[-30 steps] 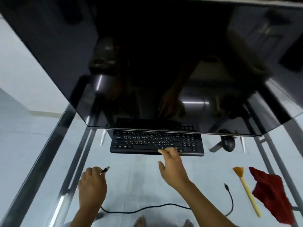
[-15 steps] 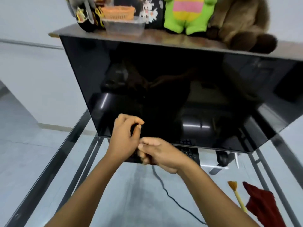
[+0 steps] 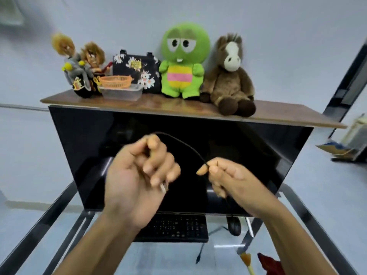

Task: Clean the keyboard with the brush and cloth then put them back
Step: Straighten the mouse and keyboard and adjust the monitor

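Black cable (image 3: 184, 144) now arcs between the raised, parted left hand (image 3: 139, 171) and right hand (image 3: 228, 179), each pinching it.

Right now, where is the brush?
In the head view, the brush lies at the bottom right on the glass table, just left of the red cloth, below the mouse.

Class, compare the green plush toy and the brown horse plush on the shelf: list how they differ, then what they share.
The green plush toy stands upright; the brown horse plush sits, legs forward. The toy's belly is striped pink and yellow; the horse's face has a white blaze. Both rest on the wooden shelf, facing the camera.
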Available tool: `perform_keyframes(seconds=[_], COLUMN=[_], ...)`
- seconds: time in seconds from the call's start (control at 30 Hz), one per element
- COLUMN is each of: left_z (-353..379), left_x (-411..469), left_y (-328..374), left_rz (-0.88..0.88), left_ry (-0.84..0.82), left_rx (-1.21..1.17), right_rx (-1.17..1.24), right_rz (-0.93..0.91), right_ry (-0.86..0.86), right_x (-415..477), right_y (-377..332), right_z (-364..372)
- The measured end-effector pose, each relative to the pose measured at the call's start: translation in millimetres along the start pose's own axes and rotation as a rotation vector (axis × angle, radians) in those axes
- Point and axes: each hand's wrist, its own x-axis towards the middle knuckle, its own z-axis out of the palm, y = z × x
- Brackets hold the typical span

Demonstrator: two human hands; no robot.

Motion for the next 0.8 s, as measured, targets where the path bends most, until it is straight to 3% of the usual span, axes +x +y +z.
perform_keyframes(seconds=[0.07,0.13,0.17,0.23,0.3,0.33,0.37,0.4,0.53,0.6,0.7,0.8], left_z=[17.2,21.9,18.9,2.5,-15.9,-24.8,-30.7,-33.2,-9.9,14.5,43.1,48.6], left_x=[15.5,38.0,49.2,65.9,66.2,60.5,51.2,39.2,3.9,-1.0,12.0,46.6], left_y=[7.2,14.9,17.2,16.0,7.5,2.2,-3.5,-8.7,-20.7,-14.9,-1.9,-0.9], left_rz=[0.185,0.378,0.497,0.701,0.697,0.66,0.602,0.493,0.018,-0.063,0.087,0.34], left_ry=[0.08,0.142,0.16,0.13,-0.026,-0.111,-0.157,-0.174,-0.222,-0.245,-0.159,0.021], left_rx=[-0.092,0.033,0.257,1.036,1.749,1.932,1.965,1.858,1.018,0.58,0.238,0.328], right_rx=[-0.041,-0.063,-0.102,-0.278,-0.445,-0.492,-0.518,-0.52,-0.423,-0.351,-0.231,-0.277], right_rz=[0.027,0.06,0.063,0.025,-0.103,-0.189,-0.265,-0.318,-0.308,-0.308,-0.231,-0.16], right_ry=[-0.043,-0.109,-0.146,-0.208,-0.192,-0.145,-0.079,-0.011,0.102,0.11,0.05,-0.091], right_x=[-9.2,-15.7,-17.3,-15.4,-5.9,0.4,6.6,12.5,27.8,32.0,32.9,25.7], right_y=[4.9,5.4,3.3,-6.5,-23.6,-32.8,-42.2,-51.1,-66.1,-56.9,-32.1,-19.9], right_z=[1.4,6.9,9.7,16.6,18.5,15.5,9.7,1.5,-31.2,-28.8,-5.9,15.7])
